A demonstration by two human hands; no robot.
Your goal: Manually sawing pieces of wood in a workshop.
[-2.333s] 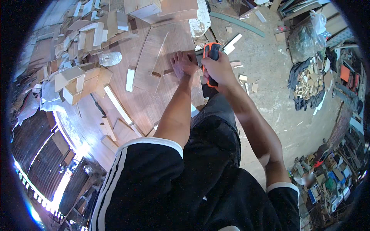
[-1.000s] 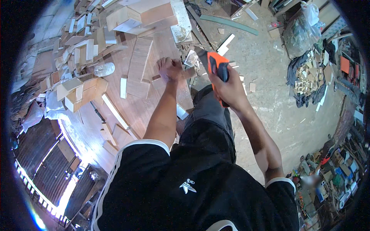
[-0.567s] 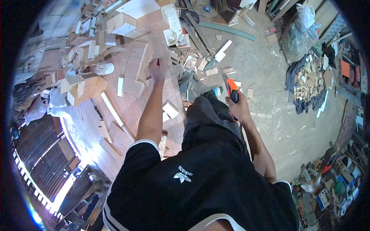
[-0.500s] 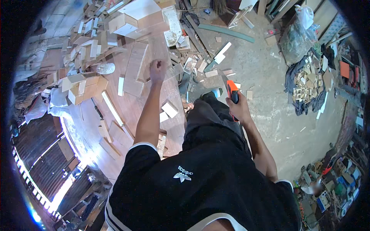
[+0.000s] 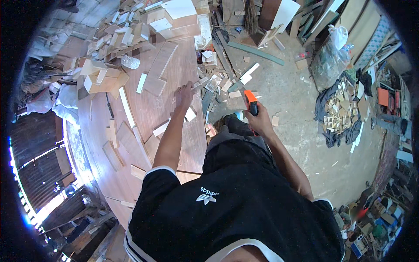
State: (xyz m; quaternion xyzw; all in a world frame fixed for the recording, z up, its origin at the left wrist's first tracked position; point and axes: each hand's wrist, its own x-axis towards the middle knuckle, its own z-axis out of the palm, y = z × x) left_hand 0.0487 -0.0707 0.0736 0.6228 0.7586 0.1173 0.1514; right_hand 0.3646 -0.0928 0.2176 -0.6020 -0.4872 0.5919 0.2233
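My right hand (image 5: 258, 120) is wrapped round the orange-and-black handle of a handsaw (image 5: 251, 101), held out over the floor beside my leg. Most of its blade is hard to make out. My left hand (image 5: 184, 95) is low over the wooden worktop (image 5: 174, 65), close to its right edge, fingers apart. A small wood offcut (image 5: 196, 85) shows right beside those fingertips; no firm grip on it is visible. White-edged wood blocks (image 5: 190, 114) lie near my left wrist, one partly hidden by the forearm.
Boards (image 5: 162, 59), strips (image 5: 126, 107) and a clear plastic container (image 5: 130, 62) lie on the worktop. Piled offcuts (image 5: 126, 37) fill its far left. On the floor are scraps (image 5: 249, 73), a green strip (image 5: 255, 53), a cloth heaped with wood bits (image 5: 342, 109) and a full plastic bag (image 5: 330, 61).
My left hand has moved from over the long board toward me and the worktop's right edge, its fingers now spread. The saw stays in my right hand, slightly shifted left. The whole view has turned.
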